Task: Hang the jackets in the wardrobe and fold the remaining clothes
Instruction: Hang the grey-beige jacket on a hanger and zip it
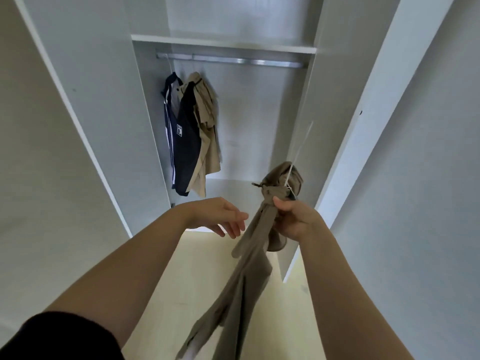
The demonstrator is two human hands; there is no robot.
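Observation:
My right hand (296, 219) grips a khaki jacket (249, 268) bunched at its collar, together with a thin white hanger (301, 149) that sticks up out of the fabric. The jacket's body hangs down toward the bottom of the view. Just left of the jacket, my left hand (220, 216) hovers with fingers relaxed and holds nothing. Ahead stands the open white wardrobe (259, 126). On the left end of its metal rail (233, 60) hang a navy jacket with white stripes (179, 141) and a beige jacket (207, 131).
The wardrobe's two white doors (91, 126) stand open on either side of me. A shelf (223, 44) runs above the rail. The right part of the rail carries nothing. Pale flooring (291, 294) lies below.

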